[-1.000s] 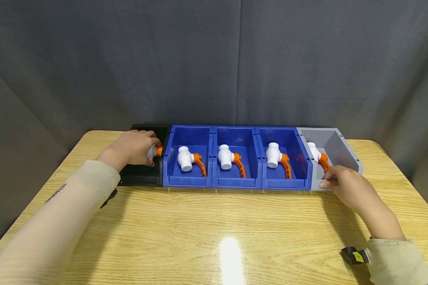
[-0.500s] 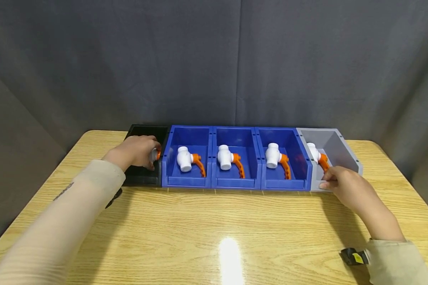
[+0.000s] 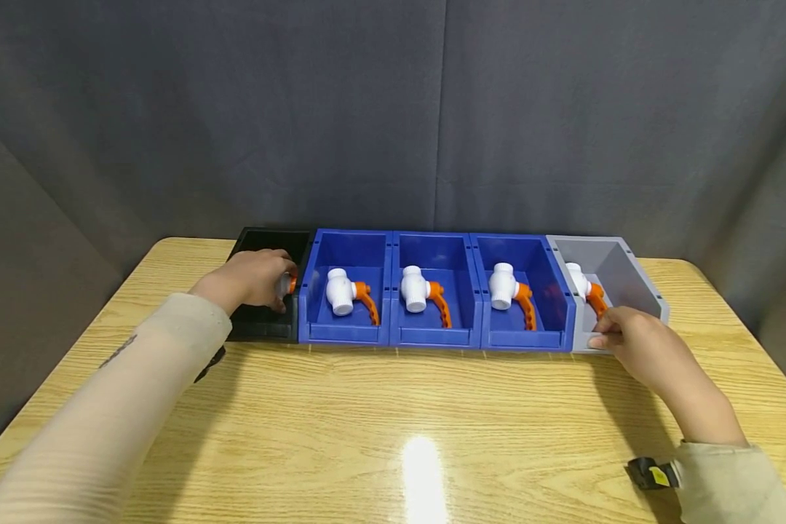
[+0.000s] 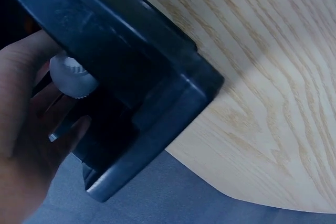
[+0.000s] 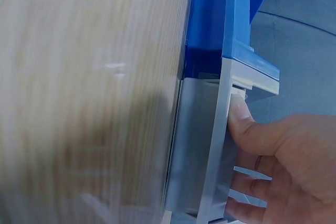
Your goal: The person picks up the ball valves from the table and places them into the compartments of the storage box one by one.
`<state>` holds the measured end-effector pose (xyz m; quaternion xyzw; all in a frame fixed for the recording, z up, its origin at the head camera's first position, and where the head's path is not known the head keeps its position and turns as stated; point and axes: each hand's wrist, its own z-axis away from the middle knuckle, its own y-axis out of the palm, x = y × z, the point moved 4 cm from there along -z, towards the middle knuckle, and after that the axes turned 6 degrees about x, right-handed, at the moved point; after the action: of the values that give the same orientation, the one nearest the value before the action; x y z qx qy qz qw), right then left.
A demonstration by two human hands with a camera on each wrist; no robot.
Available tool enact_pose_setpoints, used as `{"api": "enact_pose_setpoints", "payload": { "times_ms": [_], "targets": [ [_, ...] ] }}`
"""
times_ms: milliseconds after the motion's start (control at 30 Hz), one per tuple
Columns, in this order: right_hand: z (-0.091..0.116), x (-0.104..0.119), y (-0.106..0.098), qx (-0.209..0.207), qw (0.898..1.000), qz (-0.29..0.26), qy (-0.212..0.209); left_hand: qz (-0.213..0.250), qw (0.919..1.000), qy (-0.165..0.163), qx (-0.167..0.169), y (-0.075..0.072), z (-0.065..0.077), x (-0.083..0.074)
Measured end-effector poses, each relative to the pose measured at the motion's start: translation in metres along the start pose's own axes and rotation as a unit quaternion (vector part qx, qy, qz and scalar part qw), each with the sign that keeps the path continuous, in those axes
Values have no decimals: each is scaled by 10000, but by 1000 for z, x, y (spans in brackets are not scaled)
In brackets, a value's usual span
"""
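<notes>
In the head view my left hand (image 3: 255, 280) reaches into the black bin (image 3: 262, 331) at the left end. Its curled fingers grip a white ball valve with an orange handle, most of it covered by the hand; in the left wrist view the valve's white ribbed end (image 4: 74, 76) shows between thumb and fingers. At the right end, my right hand (image 3: 638, 342) is low in the grey bin (image 3: 642, 280), curled at the handle end of another ball valve (image 3: 576, 279). The fingertips are hidden there. In the right wrist view the thumb lies just inside the grey rim.
Between these bins stand three blue bins (image 3: 343, 335) side by side, each with a white ball valve (image 3: 414, 289) lying in it, orange handle toward the front right. The wooden table (image 3: 340, 415) extends in front; a grey curtain (image 3: 432, 124) hangs behind.
My left hand has lowered slightly and moved a little right, deeper into the black bin with its ball valve. The right hand and the other valves keep their places.
</notes>
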<state>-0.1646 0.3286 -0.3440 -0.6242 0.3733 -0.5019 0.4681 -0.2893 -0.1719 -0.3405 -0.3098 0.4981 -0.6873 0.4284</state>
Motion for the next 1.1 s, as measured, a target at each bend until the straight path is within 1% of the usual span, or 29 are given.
{"api": "enact_pose_setpoints", "payload": {
  "times_ms": [233, 333, 400, 467, 600, 667, 733, 933, 1000, 1100],
  "targets": [
    [0, 1, 0, 49, 10000, -14, 31, 92, 9995, -200, 214, -1, -2, -2],
    [0, 0, 0, 94, 9999, -33, 62, 234, 9990, -233, 290, -2, -1, -3],
    [0, 0, 1, 120, 9999, -47, 82, 351, 9989, -183, 256, -3, 0, -3],
    [0, 0, 1, 118, 9999, -38, 80, 458, 9988, -57, 135, -5, 1, -2],
    [0, 0, 0, 88, 9999, -16, 63, 777, 9964, 235, -228, -9, 6, 1],
    [0, 1, 0, 65, 10000, 14, 41, 908, 9948, 284, -352, -11, 11, 2],
    [0, 2, 0, 31, 10000, 51, 4, 945, 9942, 279, -439, -14, 16, 2],
    [1, 4, 0, 28, 9999, 108, -21, 758, 9950, 24, -647, -19, 32, -7],
    [0, 4, 0, 40, 9999, 122, -5, 575, 9950, -35, -821, -20, 38, -12],
    [1, 5, 0, 71, 9999, 141, -8, 135, 9916, -57, -1288, -19, 48, -18]
  ]
}}
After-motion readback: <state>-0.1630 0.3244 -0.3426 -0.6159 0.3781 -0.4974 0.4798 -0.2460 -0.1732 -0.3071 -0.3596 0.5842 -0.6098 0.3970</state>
